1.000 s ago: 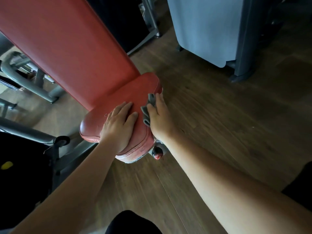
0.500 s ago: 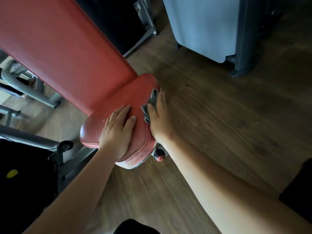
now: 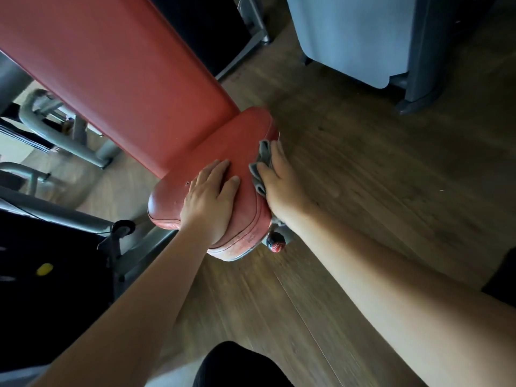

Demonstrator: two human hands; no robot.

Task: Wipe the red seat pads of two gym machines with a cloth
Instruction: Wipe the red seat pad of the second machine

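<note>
While my left hand point(image 3: 208, 201) lies flat on the seat point(image 3: 245, 141), I wipe.
My right hand point(image 3: 280, 181) presses the grey cloth point(image 3: 264, 157) against its right edge, mid-frame.

Two hands point(image 3: 209, 196), one cloth point(image 3: 262, 166), one seat pad point(image 3: 223, 152)

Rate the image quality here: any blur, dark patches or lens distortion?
Head view: hands and red seat pad fairly sharp; wooden floor streaked with motion blur; lower-left machine area nearly black; wide-angle lens stretches the forearms at the edges.

No text can be read; the red knob point(image 3: 276, 242) bears lettering too blurred to make out
</note>
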